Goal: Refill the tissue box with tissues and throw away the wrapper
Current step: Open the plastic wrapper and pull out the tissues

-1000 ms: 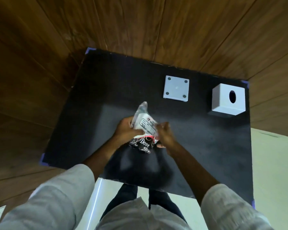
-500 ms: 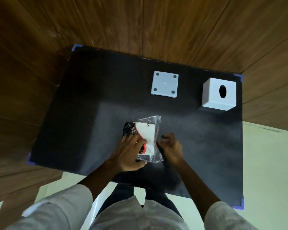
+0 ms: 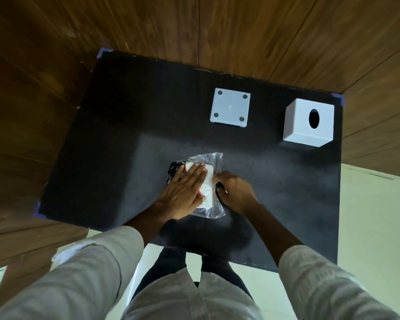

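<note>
Tissue pack (image 3: 207,181) lies at frame centre on the counter (image 3: 125,135), long axis toward us. Our left hand (image 3: 183,192) presses it flat, palm open; right hand (image 3: 234,192) pinches the wrapper's (image 3: 214,158) right edge.

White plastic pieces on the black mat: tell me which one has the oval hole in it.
The white cube-shaped tissue box cover at the far right corner has the dark oval hole. The flat white square base plate to its left shows only four small round feet.

Left hand (image 3: 183,192) flat on tissue pack (image 3: 206,181) lying on black surface (image 3: 125,135); right hand (image 3: 234,192) pinching clear wrapper (image 3: 214,158) at pack's edge. Farther back, white base plate (image 3: 230,108), white tissue box (image 3: 308,122) well apart
</note>
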